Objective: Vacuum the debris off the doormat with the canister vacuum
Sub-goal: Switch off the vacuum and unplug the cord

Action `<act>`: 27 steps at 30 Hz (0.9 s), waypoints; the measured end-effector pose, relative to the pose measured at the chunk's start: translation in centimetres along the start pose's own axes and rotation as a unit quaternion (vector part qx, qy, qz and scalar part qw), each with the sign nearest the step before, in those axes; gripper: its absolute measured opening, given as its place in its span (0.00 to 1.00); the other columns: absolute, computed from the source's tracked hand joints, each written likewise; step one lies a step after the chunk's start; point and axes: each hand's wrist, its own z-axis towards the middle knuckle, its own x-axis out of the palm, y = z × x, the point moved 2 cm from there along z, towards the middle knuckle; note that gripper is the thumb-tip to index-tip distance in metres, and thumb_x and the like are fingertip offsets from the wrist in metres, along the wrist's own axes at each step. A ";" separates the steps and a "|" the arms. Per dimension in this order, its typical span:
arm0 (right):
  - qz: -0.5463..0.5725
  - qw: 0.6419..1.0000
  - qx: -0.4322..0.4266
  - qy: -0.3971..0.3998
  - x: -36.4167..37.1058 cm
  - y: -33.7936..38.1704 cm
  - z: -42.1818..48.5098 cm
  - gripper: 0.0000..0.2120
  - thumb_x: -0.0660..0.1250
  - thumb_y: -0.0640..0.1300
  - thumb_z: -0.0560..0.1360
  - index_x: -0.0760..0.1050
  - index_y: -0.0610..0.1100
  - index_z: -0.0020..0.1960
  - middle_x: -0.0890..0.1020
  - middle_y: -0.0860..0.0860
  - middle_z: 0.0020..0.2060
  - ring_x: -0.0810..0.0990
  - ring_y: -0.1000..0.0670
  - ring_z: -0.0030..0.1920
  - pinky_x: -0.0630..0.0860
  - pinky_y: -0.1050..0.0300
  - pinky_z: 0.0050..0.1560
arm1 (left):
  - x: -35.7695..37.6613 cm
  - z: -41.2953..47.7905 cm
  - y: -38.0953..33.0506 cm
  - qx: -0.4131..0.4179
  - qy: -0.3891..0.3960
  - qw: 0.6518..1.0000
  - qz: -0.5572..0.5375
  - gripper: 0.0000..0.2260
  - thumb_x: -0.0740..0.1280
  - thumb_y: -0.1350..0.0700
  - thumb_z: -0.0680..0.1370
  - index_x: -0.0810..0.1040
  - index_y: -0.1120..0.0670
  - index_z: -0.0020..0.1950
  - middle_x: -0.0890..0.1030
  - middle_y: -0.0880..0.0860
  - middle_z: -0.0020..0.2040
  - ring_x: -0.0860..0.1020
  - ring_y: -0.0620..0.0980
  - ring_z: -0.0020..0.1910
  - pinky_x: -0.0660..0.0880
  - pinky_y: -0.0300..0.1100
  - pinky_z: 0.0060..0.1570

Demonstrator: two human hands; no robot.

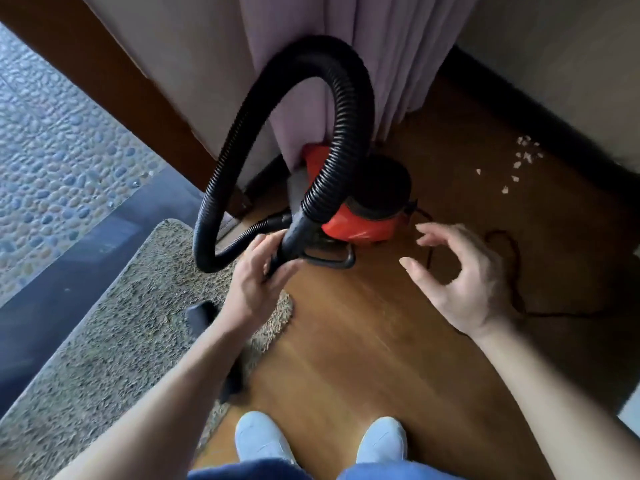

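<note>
A red and black canister vacuum [363, 209] stands on the wooden floor beside a curtain. Its black ribbed hose [346, 109] arches up and loops down to a black handle. My left hand [256, 282] is shut on the hose handle just above the edge of the speckled beige doormat [104, 341]. A black nozzle tip [201, 315] shows beneath my left forearm, over the mat. My right hand [460, 278] hovers open to the right of the vacuum, holding nothing.
White paper scraps [519, 164] lie on the floor at the far right by the wall. The vacuum's black cord [512, 271] trails across the floor under my right hand. A lilac curtain [346, 29] hangs behind. A glass door with its wooden frame [104, 81] is at left.
</note>
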 end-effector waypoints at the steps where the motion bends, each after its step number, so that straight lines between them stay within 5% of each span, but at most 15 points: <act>1: 0.006 1.000 0.001 0.012 1.6 -0.8 -0.1 0.21 0.72 0.54 0.73 0.82 0.38 0.57 0.83 0.49 0.44 0.81 0.50 0.46 0.73 0.67 0.55 | -0.2 0.4 0.1 -0.003 -0.003 1.000 0.000 0.20 0.71 0.49 0.77 0.79 0.59 0.65 0.78 0.44 0.50 0.74 0.32 0.51 0.69 0.29 0.54; 6: 0.012 0.996 -0.015 0.084 10.3 -4.9 -0.8 0.22 0.72 0.59 0.72 0.81 0.42 0.56 0.82 0.52 0.43 0.81 0.51 0.46 0.79 0.54 0.50 | 0.3 3.1 1.6 -0.013 0.004 0.999 -0.033 0.16 0.70 0.49 0.77 0.78 0.53 0.63 0.80 0.45 0.45 0.77 0.34 0.43 0.71 0.29 0.45; 11: -0.008 0.977 -0.035 0.211 20.2 -7.2 -2.2 0.28 0.68 0.64 0.69 0.81 0.43 0.58 0.82 0.51 0.45 0.80 0.50 0.48 0.74 0.57 0.54 | 1.5 4.9 4.4 0.028 -0.015 0.994 -0.101 0.15 0.69 0.42 0.77 0.78 0.48 0.59 0.80 0.56 0.43 0.78 0.63 0.44 0.77 0.54 0.45; 16: -0.047 0.962 -0.009 0.268 24.3 -8.7 -1.7 0.30 0.77 0.60 0.69 0.80 0.43 0.64 0.83 0.48 0.51 0.82 0.46 0.53 0.78 0.48 0.57 | 2.5 5.6 4.2 0.071 -0.013 0.990 -0.123 0.09 0.75 0.54 0.77 0.79 0.49 0.54 0.80 0.43 0.37 0.81 0.44 0.36 0.74 0.33 0.38; 19: -0.098 0.944 -0.014 0.315 25.3 -7.9 -1.2 0.32 0.74 0.62 0.72 0.76 0.45 0.69 0.81 0.48 0.58 0.80 0.45 0.59 0.76 0.51 0.60 | 2.6 4.9 3.9 0.066 -0.018 0.985 -0.161 0.10 0.75 0.59 0.76 0.79 0.55 0.55 0.78 0.44 0.35 0.79 0.38 0.32 0.73 0.27 0.35; 27: -0.297 0.879 -0.033 0.372 28.2 -6.4 -0.5 0.29 0.65 0.69 0.75 0.73 0.45 0.60 0.83 0.46 0.52 0.83 0.41 0.55 0.77 0.48 0.51 | 1.1 4.3 3.7 0.039 -0.019 0.977 -0.209 0.15 0.76 0.49 0.72 0.81 0.53 0.55 0.78 0.43 0.37 0.82 0.49 0.36 0.83 0.53 0.45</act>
